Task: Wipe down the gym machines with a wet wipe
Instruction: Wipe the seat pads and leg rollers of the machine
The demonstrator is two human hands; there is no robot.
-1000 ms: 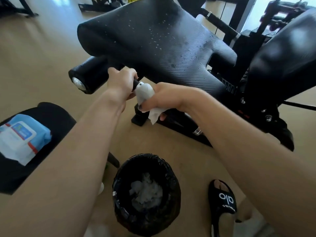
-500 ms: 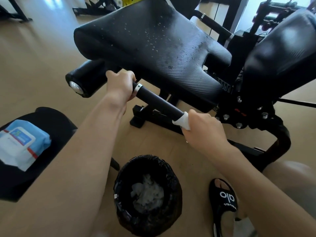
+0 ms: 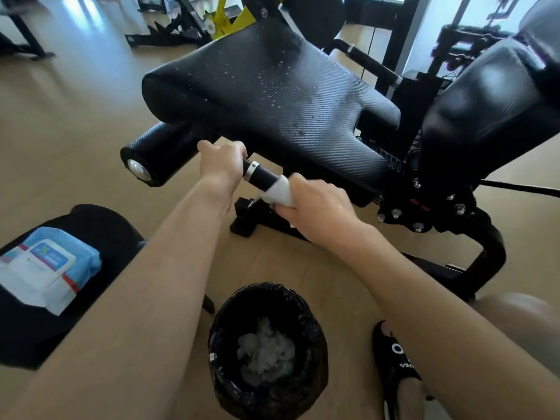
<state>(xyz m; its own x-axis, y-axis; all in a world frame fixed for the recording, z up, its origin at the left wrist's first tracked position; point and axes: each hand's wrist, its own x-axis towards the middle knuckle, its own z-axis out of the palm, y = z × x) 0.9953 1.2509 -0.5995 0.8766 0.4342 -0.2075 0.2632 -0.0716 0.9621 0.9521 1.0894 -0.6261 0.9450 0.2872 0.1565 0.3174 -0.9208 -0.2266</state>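
A black gym machine fills the upper view, its padded seat [image 3: 272,95] speckled with water drops. A black handle bar [image 3: 262,176] with a silver ring sticks out below the seat. My left hand [image 3: 222,163] grips the bar's far end. My right hand [image 3: 315,209] grips the bar lower down through a white wet wipe [image 3: 280,190] wrapped round it. Only a short stretch of bar shows between my hands.
A black-lined bin [image 3: 268,350] holding used wipes stands on the wooden floor below my arms. A blue pack of wipes [image 3: 45,268] lies on a black stool [image 3: 100,225] at left. A padded roller [image 3: 157,153] juts left. A black sandal [image 3: 394,362] is at lower right.
My right hand slid the wipe down the bar away from my left hand, then back up towards it. My left hand kept its grip.
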